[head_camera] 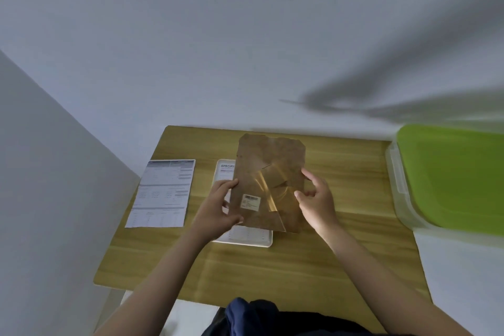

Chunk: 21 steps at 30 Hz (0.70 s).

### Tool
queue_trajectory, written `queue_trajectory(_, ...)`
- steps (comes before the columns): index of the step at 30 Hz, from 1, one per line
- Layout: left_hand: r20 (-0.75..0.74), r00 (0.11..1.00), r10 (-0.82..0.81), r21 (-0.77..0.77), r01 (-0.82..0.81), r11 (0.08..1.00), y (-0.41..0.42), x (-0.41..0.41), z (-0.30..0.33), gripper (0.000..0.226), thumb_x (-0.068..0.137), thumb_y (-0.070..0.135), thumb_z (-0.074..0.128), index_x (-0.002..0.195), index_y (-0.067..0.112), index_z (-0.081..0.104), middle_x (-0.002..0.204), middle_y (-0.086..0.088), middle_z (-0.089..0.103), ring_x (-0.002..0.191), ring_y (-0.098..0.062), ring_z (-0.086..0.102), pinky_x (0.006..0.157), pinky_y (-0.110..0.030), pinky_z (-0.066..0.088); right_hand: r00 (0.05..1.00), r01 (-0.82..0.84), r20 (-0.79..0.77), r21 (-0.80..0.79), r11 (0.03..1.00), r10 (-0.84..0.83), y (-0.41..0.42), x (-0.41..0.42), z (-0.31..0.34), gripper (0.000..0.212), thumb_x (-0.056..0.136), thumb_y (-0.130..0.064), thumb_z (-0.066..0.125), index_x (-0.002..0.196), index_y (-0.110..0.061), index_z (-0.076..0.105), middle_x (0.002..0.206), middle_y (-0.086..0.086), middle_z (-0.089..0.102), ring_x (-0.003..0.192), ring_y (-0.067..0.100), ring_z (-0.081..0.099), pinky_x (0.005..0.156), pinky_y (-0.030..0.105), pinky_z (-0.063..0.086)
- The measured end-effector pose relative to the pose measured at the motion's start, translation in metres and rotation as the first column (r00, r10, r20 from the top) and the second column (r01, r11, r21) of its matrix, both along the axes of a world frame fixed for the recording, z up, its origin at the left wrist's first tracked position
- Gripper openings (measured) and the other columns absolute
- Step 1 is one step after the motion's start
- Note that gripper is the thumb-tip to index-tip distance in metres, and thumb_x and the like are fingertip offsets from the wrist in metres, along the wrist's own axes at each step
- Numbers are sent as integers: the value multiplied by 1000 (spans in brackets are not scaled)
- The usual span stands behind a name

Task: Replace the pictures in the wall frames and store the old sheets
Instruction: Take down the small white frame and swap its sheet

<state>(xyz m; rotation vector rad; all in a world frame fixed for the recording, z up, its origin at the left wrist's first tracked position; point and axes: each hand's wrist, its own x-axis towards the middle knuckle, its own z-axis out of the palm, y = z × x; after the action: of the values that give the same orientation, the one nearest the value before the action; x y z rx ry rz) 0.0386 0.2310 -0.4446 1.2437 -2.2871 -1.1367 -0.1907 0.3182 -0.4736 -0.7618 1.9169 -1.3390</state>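
Leftmost on the light wooden tabletop (300, 267) lies a white printed sheet with grey tables and rows of text (163, 194), flat, its long side running away from the viewer, well apart from the hands. Just right of it sits a white rectangular frame with rounded corners (268, 242), also flat on the table, with a printed page (227, 169) showing inside it; only the start of a bold heading can be read, the rest being covered. Over the frame, the left hand (218, 209) grips the left edge of a crinkled brown paper envelope with a small white barcode label and strips of glossy brown tape (268, 183), fingers curled around the edge with the thumb on the front face. That envelope is held up above the frame, tilted toward the viewer, its torn top edge farthest away. At its right edge the right hand (317, 200) is half open, thumb and fingertips pinching lightly at the paper, though whether it truly clamps the edge cannot be told. Farther right, beyond the table's edge, stands a clear plastic storage box with a lime green lid (458, 174), closed. A white wall (218, 49) rises behind everything.
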Motion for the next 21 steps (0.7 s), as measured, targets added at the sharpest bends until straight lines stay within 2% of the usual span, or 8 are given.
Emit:
queue_trajectory(2, -9, 998, -58, 10, 58, 998, 6, -24, -5, 87, 62, 9, 83, 137, 18, 39, 128, 9, 40, 98, -5, 51, 77, -16, 51, 999, 39, -5, 33, 999, -39, 14, -21, -4, 51, 84, 1, 61, 127, -25, 54, 105, 0, 49, 58, 9, 49, 43, 15, 41)
queue_trajectory(4, -8, 993, -122, 30, 122, 992, 13, -47, -11, 87, 63, 14, 82, 138, 17, 38, 131, 5, 41, 104, -5, 50, 79, -15, 50, 994, 104, -37, 60, 993, -102, 29, -39, -6, 48, 83, -4, 63, 125, -25, 55, 108, 4, 54, 61, 13, 54, 50, 20, 47)
queue_trajectory(6, 12, 986, -168, 62, 167, 984, 22, -69, -17, 88, 65, 17, 82, 140, 16, 36, 133, 3, 39, 101, -11, 53, 78, -19, 52, 984, 165, -78, 97, 981, -158, 43, -54, -6, 45, 82, -12, 67, 123, -25, 56, 120, 0, 54, 83, 21, 62, 75, 34, 55)
queue_trajectory(7, 29, 982, -186, 75, 183, 980, 26, -79, -19, 89, 65, 18, 82, 141, 16, 35, 133, 3, 39, 98, -14, 54, 77, -20, 52, 982, 177, -96, 126, 976, -165, 49, -60, -4, 46, 81, -16, 69, 124, -25, 55, 124, -3, 52, 96, 22, 60, 87, 39, 53)
queue_trajectory(9, 77, 974, -215, 95, 208, 974, 34, -95, -26, 90, 66, 19, 82, 142, 15, 34, 133, 2, 38, 91, -16, 54, 73, -17, 49, 983, 161, -121, 184, 970, -140, 61, -68, -3, 53, 80, -19, 71, 129, -22, 52, 127, -3, 47, 111, 18, 52, 99, 39, 46)
queue_trajectory(13, 171, 948, -270, 126, 250, 960, 43, -115, -39, 91, 68, 23, 80, 144, 15, 29, 136, 2, 34, 83, -13, 50, 71, -16, 45, 981, 130, -172, 271, 954, -85, 74, -79, -7, 61, 79, -18, 72, 135, -18, 47, 133, 2, 42, 122, 19, 45, 101, 31, 40)
queue_trajectory(17, 272, 912, -308, 121, 285, 951, 48, -127, -46, 92, 71, 29, 76, 145, 17, 23, 139, 1, 29, 103, -21, 53, 85, -30, 52, 966, 101, -259, 355, 929, -6, 78, -86, -19, 62, 81, -24, 69, 137, -17, 44, 133, 3, 43, 123, 21, 44, 102, 34, 40)
queue_trajectory(21, 290, 904, -314, 101, 297, 950, 47, -131, -47, 91, 71, 32, 74, 145, 17, 23, 138, 3, 28, 105, -19, 53, 83, -33, 54, 940, 123, -342, 370, 921, 12, 79, -85, -25, 61, 83, -26, 65, 139, -19, 42, 133, 2, 44, 125, 24, 39, 100, 33, 36)
